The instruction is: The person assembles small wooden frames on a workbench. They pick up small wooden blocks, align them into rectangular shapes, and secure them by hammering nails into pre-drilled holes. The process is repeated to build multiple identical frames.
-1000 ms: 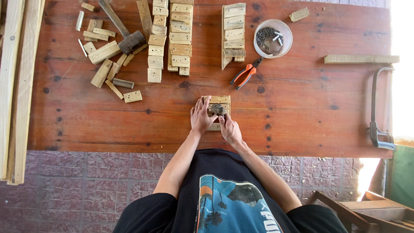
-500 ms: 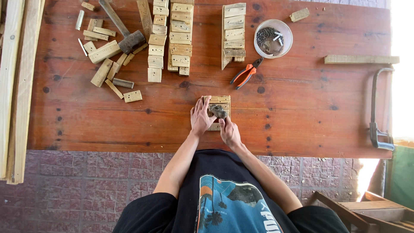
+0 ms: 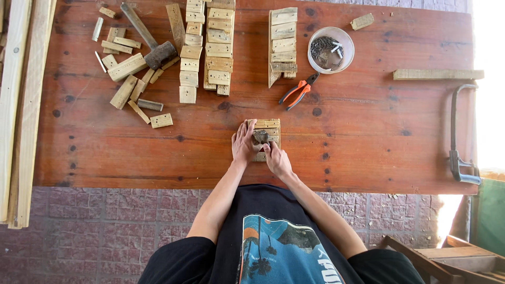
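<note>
Head view shows me both hands at the near edge of the table (image 3: 368,137), on a small stack of blocks (image 3: 268,125). My left hand (image 3: 244,146) lies on the stack's left side, fingers spread flat against the wood and gripping nothing. My right hand (image 3: 277,160) pinches a small dark lump (image 3: 261,137) on top of the stack; I cannot tell what the lump is, and the hands cover most of the stack's lower half. Beyond lie rows of blocks (image 3: 210,47), a mallet (image 3: 152,47) among loose offcuts, orange pliers (image 3: 299,90) and a bowl (image 3: 331,50) of nails. A saw (image 3: 458,137) lies at the right, partly washed out by glare. Planks (image 3: 16,105) are cut off at the left.
</note>
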